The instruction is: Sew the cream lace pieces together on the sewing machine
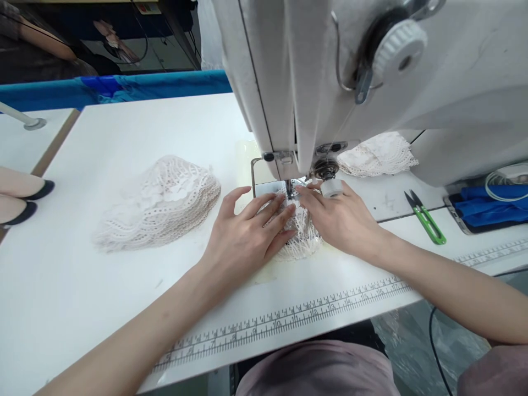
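1. In the head view, we see the left hand (247,231) and the right hand (338,220) lying flat, fingers stretched out, pressing the lace piece (303,236) on the surface (103,286) under the sewing machine (350,82).
2. A lace pile (159,201) lies at the left; green snips (427,220) lie at the right.

- Most of the lace piece (303,242) is covered by the left hand (247,236) and the right hand (338,220); only its lower scalloped edge is seen.
- The needle is too small to be made out behind the fingertips.
- The sewing machine (371,82) is cut off by the top and right edges.
- The blue cloth (490,206) is cut by the right edge.
- Two feet in dark shoes (25,198) are cut off at the left edge.
- The ruler (313,311) numerals are too small to be read surely.
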`<control>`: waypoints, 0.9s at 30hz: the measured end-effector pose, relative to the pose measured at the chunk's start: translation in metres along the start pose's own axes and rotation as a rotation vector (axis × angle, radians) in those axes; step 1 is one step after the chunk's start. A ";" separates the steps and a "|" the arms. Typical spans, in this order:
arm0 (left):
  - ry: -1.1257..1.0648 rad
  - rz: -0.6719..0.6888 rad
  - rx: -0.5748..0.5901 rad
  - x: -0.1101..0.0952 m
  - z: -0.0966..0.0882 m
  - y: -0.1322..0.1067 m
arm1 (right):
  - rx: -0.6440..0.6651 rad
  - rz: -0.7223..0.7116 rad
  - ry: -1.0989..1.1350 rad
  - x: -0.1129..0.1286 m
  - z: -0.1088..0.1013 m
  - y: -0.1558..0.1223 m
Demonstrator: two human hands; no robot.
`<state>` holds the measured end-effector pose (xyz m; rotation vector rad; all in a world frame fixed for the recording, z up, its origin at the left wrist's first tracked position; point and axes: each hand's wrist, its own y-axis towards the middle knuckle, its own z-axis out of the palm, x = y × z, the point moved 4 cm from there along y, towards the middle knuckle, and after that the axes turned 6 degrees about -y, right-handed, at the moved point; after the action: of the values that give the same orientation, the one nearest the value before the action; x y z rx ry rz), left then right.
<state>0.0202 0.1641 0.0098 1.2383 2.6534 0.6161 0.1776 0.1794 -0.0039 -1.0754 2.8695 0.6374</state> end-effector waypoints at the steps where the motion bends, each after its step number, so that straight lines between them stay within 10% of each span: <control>1: 0.002 0.003 -0.007 0.000 0.000 0.000 | 0.006 0.003 0.003 0.000 0.000 0.000; 19: -0.027 0.146 -0.062 -0.006 -0.008 -0.004 | -0.132 -0.122 0.073 0.000 -0.016 -0.002; 27: -0.133 0.065 -0.062 -0.008 -0.005 -0.004 | 0.007 -0.126 0.272 -0.002 -0.026 -0.001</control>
<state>0.0209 0.1541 0.0120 1.3052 2.4759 0.5989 0.1829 0.1699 0.0197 -1.4312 2.9863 0.5100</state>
